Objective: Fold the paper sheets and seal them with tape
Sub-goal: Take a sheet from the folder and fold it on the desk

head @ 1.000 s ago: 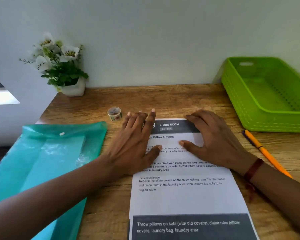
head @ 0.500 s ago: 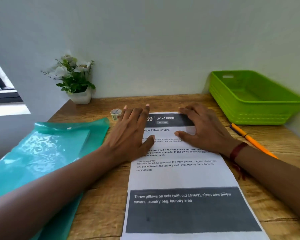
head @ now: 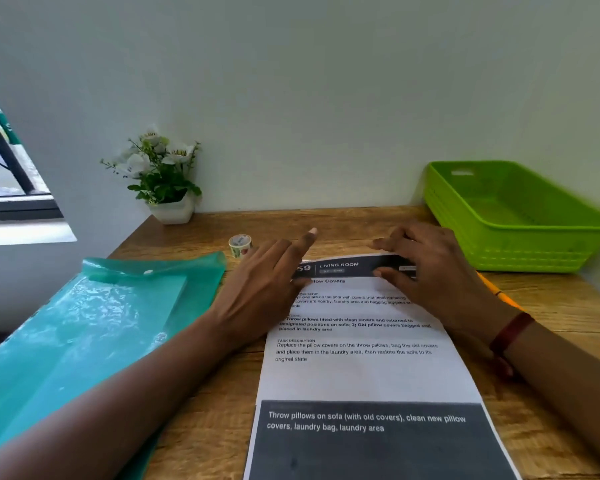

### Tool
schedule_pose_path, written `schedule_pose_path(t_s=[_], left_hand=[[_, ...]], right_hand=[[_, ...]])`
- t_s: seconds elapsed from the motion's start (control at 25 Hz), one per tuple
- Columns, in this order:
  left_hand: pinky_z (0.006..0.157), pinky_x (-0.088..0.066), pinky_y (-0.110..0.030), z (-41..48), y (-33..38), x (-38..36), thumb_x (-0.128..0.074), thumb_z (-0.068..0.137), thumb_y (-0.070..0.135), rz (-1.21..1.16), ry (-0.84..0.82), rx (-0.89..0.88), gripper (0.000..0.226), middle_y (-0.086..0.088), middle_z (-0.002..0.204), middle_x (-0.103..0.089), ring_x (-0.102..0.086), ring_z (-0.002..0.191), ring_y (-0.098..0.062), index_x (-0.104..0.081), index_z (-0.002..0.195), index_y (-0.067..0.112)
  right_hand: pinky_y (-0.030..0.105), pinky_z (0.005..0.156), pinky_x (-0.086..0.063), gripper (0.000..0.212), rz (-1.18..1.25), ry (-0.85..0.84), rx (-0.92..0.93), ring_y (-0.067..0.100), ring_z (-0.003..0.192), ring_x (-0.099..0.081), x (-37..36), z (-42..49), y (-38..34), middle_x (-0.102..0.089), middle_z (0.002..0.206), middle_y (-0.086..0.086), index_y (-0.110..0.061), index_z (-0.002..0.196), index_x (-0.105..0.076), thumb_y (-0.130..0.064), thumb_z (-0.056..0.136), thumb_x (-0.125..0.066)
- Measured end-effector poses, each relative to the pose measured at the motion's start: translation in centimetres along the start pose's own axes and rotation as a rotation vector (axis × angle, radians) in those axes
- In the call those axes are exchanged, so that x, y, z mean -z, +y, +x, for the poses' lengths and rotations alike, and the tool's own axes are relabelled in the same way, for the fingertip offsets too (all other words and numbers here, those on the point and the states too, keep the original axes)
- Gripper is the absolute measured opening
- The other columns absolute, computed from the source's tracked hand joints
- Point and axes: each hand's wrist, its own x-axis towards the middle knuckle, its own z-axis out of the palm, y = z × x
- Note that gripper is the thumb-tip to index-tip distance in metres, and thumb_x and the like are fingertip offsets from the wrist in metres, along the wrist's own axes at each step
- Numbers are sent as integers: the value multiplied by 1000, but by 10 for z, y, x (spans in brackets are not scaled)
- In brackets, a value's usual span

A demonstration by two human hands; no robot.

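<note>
Newly lifted paper (head: 361, 375) edge sits pinched by right hand (head: 440, 271); left hand (head: 264, 292) lies flat

A matt printed paper sheet (head: 361, 368) is laid on a grained wood table (head: 551, 306). A glossy translucent plastic folder (head: 84, 327) and a green plastic basket (head: 499, 251) are seen.

Left hand (head: 257, 299) lies outstretched; right hand (head: 440, 285) pinches the paper (head: 361, 372).

Printed paper sheet (head: 361, 372), tape roll (head: 240, 244) — both on counter (head: 343, 221).
Sheet unfolded, far edge lifted; small patterned roll apart, left of that edge.
</note>
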Motion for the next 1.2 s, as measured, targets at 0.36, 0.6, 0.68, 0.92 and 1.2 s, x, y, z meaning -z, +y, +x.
schedule_pose_path(t_s=[0.36,0.6,0.68,0.92,1.2], left_hand=[[61,-49,-31,0,1,9,-72,80,4,71,67,-45,16,-8,86,-63,-58,75,-20,-73,95,6],[72,-53,-34,-2,0,5,-53,88,33,-28,-236,67,30,1,105,-64,-60,89,-18,-66,111,17],[77,-52,-31,-4,-2,4,-50,89,41,-71,-289,100,40,3,117,-61,-60,97,-16,-58,124,21],[117,-18,-25,-9,4,6,-30,97,55,-33,-562,95,67,3,160,-16,-19,145,-11,-13,153,21],[120,8,-36,-11,10,0,-7,95,62,19,-772,64,69,9,156,22,23,142,-5,19,148,27]], right_hand=[[35,71,-43,17,39,64,119,19,77,-59,15,3,-11,-63,86,-1,-15,84,-74,-26,86,-61],[35,74,-55,14,158,-225,100,9,90,-63,6,-6,-11,-67,99,-7,-24,96,-67,-25,82,-68],[32,93,-50,33,167,-362,-16,3,112,-57,2,-10,-15,-63,123,-11,-29,117,-62,-43,87,-60],[20,118,-2,86,48,-827,-126,-3,144,6,3,-13,-36,5,159,-14,-31,153,-5,-78,81,-8],[37,120,12,86,-88,-946,-7,3,140,31,-3,-12,-58,28,155,-10,-28,148,22,-78,83,-3]])
